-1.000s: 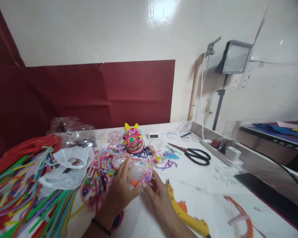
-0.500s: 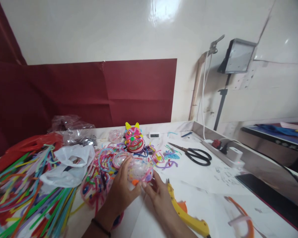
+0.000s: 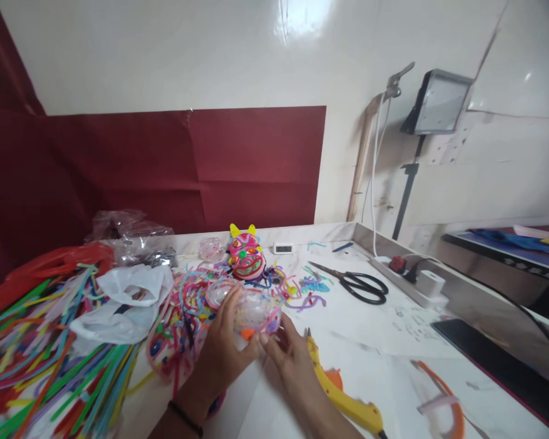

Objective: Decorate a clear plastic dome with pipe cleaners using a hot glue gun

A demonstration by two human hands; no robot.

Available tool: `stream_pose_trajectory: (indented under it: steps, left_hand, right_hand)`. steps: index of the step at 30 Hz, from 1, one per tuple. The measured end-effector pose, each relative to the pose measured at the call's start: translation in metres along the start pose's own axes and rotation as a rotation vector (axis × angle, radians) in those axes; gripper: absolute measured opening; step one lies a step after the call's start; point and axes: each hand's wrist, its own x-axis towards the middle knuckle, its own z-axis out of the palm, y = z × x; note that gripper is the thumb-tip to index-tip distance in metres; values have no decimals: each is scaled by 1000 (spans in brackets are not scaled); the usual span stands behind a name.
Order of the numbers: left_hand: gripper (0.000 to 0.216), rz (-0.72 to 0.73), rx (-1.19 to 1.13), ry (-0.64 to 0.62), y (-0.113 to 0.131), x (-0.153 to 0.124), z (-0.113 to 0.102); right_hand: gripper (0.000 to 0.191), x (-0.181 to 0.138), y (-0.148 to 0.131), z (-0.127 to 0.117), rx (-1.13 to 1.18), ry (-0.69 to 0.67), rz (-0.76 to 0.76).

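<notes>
My left hand (image 3: 222, 350) and my right hand (image 3: 289, 353) both grip a clear plastic dome (image 3: 255, 312) trimmed with pink and orange strips, held just above the white table (image 3: 361, 341). Left fingers curl over its left side; right fingertips pinch its lower right edge. Behind it lies a tangle of coloured curled strips (image 3: 183, 317) and a second clear dome (image 3: 219, 292). Further back stands a pink cat-face mask (image 3: 246, 259) with yellow ears.
A yellow glue gun (image 3: 343, 399) lies right of my right hand. Black scissors (image 3: 359, 283) and a power strip (image 3: 416, 280) sit at the right. Long coloured strips (image 3: 41, 360), a white bag (image 3: 128, 302) and a red bag (image 3: 50, 265) fill the left.
Both hands keep hold of the dome with only slight shifts of the fingers. The view has moved a little.
</notes>
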Motion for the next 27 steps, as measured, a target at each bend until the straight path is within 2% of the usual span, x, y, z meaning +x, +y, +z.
stream_pose_trajectory:
  steps: [27]
  left_hand:
    - [79, 74, 61, 15, -3, 0, -4]
  right_hand:
    - [58, -2, 2, 1, 34, -34, 14]
